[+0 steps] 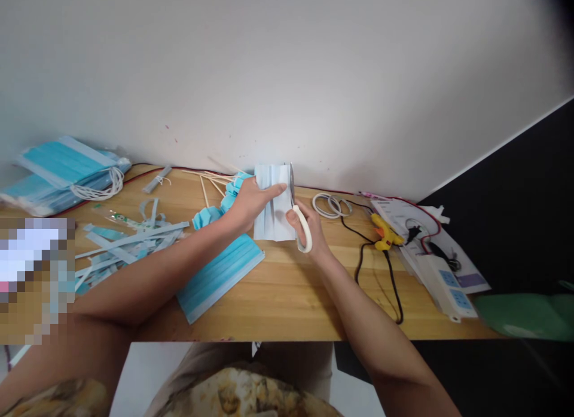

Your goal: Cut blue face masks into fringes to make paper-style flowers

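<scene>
While the left hand (251, 203) pinches—likely steadying—a pale-blue, pleated fabric mask (273, 221), the right hand (317, 233) grips white-handled scissors (304, 223) at three o'clock.

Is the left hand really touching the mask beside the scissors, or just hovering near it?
Touching. The head view shows the left hand gripping the mask, its thumb lying across the pleats.

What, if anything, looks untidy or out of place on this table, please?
Mainly the loose strips, heaped crisscross on the left side of the table, unlike the stacked masks behind them. Also, the black cable of the yellow glue gun trails near the front edge.
</scene>
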`<state>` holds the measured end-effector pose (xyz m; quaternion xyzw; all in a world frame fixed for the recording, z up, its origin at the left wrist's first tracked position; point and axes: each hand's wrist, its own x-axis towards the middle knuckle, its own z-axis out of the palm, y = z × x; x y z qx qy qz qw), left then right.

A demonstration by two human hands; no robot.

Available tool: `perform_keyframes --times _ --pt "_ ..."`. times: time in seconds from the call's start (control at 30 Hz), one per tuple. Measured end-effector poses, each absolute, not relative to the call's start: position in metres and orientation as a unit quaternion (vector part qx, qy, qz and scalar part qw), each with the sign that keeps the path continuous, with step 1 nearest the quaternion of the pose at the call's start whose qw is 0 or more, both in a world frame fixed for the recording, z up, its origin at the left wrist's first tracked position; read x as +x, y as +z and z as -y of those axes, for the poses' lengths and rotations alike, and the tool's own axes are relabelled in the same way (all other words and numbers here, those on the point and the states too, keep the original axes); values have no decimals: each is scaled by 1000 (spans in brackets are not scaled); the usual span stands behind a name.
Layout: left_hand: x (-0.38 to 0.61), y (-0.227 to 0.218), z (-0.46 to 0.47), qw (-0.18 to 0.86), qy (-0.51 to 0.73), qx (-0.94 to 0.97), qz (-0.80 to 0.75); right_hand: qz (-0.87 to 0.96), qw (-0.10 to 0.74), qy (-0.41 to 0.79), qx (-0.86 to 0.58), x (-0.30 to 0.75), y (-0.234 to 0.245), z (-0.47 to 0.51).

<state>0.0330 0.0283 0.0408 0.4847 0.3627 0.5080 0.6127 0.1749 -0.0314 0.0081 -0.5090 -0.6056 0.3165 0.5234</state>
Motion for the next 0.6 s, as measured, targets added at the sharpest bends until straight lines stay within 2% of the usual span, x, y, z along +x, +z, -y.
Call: perform_keyframes --times 0.6 --pt "31 43 -30 633 494 485 -347 600 537 319 -500 172 4 31"
